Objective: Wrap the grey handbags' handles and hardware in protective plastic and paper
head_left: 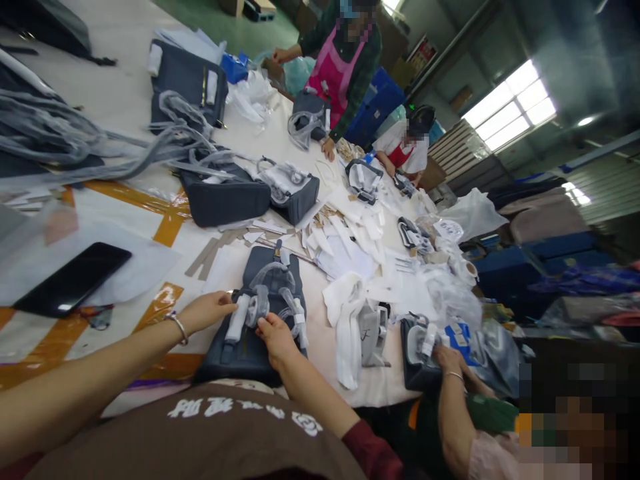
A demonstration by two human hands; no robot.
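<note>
We have the dark bag (274,298) lying on the bench (317,353) at the lower centre of the frame, close against our front, and both hands are at its wrapped fittings. Our right hand (280,340) has thumb and forefinger drawn together, seemingly pinching the lower edge of the film-wrapped coil (259,305). Our left hand (217,311) has its fingers bunched at the bag's left edge, beside the white-wrapped strip (237,320); we cannot tell whether they pinch anything.

To work this well, we judge it best to steady the bag with the left and use only a light fingertip grip with the right, since the thin film likely creases or tears under a hard pull. We do well to keep the coil snug and flat against the panel, clear of the wrapped strap (299,320) to its right. The paper scraps (345,250) beyond, near the centre of the frame, are best kept from slipping under the bag.
</note>
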